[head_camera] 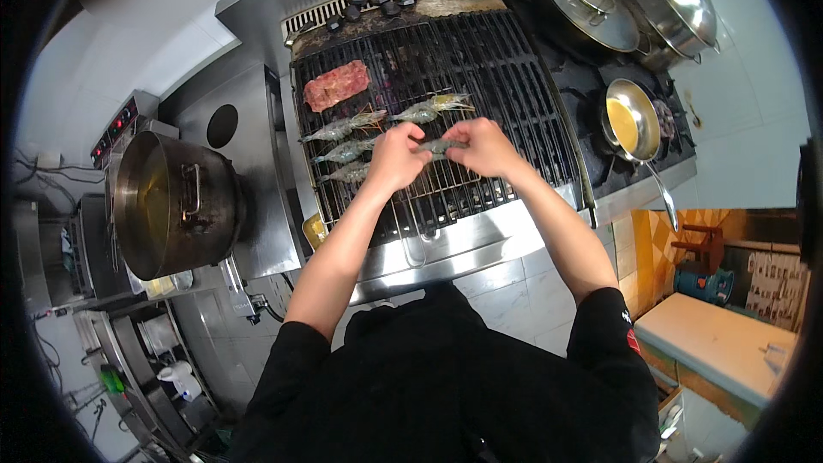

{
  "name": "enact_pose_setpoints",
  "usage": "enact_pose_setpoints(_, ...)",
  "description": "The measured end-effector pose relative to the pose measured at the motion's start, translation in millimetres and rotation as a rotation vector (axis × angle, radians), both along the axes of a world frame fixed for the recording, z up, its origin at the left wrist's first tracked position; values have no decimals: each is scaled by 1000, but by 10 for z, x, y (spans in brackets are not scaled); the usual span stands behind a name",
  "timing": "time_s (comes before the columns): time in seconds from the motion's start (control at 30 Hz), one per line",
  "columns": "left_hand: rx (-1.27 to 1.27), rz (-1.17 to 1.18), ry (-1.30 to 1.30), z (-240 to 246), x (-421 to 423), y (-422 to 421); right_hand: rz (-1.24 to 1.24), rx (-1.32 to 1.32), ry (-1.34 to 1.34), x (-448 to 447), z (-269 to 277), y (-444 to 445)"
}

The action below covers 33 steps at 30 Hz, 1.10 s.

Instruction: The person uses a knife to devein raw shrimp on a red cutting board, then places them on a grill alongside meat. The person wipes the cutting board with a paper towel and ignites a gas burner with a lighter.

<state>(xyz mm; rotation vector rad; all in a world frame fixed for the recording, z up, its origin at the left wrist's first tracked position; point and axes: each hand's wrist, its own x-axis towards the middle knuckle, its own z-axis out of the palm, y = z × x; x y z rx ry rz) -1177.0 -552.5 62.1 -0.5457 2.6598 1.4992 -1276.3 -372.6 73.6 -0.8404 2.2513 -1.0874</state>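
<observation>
Over the grill, my left hand (pixel 400 155) and my right hand (pixel 482 146) pinch a raw prawn (pixel 440 146) between them, one at each end. My fingers cover both of its ends. Just beyond it lies another whole prawn (pixel 432 108), head to the right. To the left of my left hand, three more prawns rest in a column: an upper one (pixel 344 125), a middle one (pixel 347 151) and a lower one (pixel 350 172). They lie on a wire grilling rack (pixel 443 188) set over the grill grates (pixel 514 87). A slab of raw red meat (pixel 336 86) sits at the upper left.
Charcoal pieces (pixel 389 8) line the grill's back edge. On the right burners stand a steel pan (pixel 643 117) with yellow liquid, a wok (pixel 590 9) and a large steel pot (pixel 681 6). A deep stockpot (pixel 177 206) of liquid stands left. The rack's wire handle (pixel 411 262) overhangs the front ledge.
</observation>
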Motion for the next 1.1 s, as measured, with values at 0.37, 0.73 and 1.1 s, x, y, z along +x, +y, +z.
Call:
enact_pose_setpoints(0.37,-725,25,59,-459,-495,62,4,464,320,-460,-288,-484)
enact_pose_setpoints(0.73,-746,127,684,624,534,-202,-627,-228,475,487,200,705)
enact_pose_setpoints(1.1,30,-932,524,111,2789,1015,-892,-9,40,4940,-173,1449)
